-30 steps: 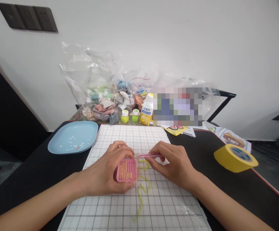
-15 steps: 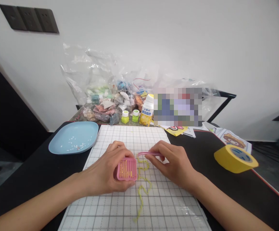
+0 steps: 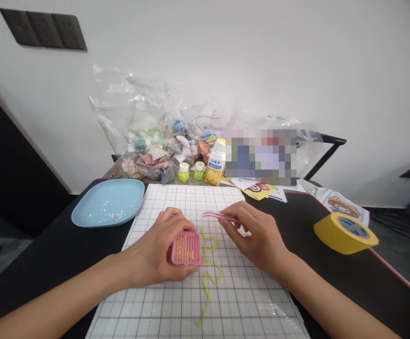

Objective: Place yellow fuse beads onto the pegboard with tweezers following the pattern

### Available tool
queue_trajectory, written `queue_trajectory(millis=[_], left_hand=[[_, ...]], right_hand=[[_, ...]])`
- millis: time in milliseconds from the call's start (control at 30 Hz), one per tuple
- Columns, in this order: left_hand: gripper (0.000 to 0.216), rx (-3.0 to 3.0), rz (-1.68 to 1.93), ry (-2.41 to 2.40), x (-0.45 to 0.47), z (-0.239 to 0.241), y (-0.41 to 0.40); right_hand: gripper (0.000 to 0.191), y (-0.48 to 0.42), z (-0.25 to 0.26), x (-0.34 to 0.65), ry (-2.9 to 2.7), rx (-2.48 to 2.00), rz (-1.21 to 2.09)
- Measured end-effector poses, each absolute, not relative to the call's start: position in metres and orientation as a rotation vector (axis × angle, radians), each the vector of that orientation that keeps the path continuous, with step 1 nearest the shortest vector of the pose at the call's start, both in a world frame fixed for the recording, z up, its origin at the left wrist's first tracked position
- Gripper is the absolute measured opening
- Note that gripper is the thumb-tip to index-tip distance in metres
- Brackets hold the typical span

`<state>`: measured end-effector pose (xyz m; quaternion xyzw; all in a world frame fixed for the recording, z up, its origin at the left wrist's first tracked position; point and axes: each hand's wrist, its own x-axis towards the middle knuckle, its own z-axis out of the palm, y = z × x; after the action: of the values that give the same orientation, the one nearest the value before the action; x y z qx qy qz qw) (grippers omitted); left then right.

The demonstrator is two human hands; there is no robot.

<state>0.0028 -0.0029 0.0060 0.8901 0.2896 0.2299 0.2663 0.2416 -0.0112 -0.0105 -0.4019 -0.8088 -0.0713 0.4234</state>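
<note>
Black worktop (image 3: 67, 249) stretching across the lower view, and on it a broad white board with a grey printed grid (image 3: 148, 310), its near edge running out of the picture. Two bare hands over that board! The left hand (image 3: 159, 249) is curled snugly round a small pink ribbed tray (image 3: 186, 248), fingers on the far side, thumb along the near one. Across from it, the right hand (image 3: 258, 230) is nearly closed, thumb and fingers pinching slim pink tweezers (image 3: 214, 214), tips pointing left, just beyond the far end of a thin, wavy yellow-green strand (image 3: 208, 294). Little yellow bits sit in the tray's grooves, too small to count! The tweezer tips look empty, perhaps, but at this size it's hard to be sure. Both forearms are cut off low down, the tray's left side tucks behind the left hand, and the tweezers' back end disappears into the right. Whether the tray touches the board, can't tell.
</note>
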Motion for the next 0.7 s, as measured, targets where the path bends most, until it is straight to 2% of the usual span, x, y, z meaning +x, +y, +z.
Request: queue_trajectory(millis=[700], left_hand=[[0.036, 2.421, 0.574, 0.783, 0.0037, 0.0094, -0.0026]], right_hand=[[0.012, -0.0048, -0.0141, 0.2460, -1.926, -1.157, -0.258]])
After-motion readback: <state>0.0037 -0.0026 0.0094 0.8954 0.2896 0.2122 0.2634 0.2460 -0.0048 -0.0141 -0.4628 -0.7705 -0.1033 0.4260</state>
